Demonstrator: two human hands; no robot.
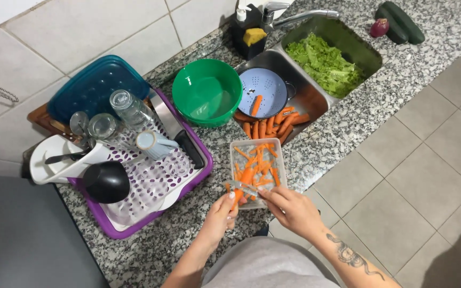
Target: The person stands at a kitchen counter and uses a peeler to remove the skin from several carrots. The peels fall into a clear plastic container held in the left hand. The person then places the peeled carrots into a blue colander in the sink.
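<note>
Two hands meet over the near end of a clear plastic tray [257, 144] that sits on the speckled granite counter [342, 138], just in front of the sink [316, 98]. Your left hand [221, 213] is closed around the lower end of a carrot [243, 184], which slants up over the tray; your right hand [290, 208] grips a metal peeler [243, 186] laid across it. Judge the carrot as stiff, light and probably wet and slick, so hold it near its thick end with the fingers wrapped round, well clear of the blade. Orange peelings [262, 160] litter the tray, thin and limp. More carrots [273, 124] lie in the sink beside a pale blue colander [264, 92] with one carrot in it. Lettuce [324, 64] fills the far basin. To the left stand a green bowl [207, 92] and a purple dish rack [150, 181] with glasses.
</note>
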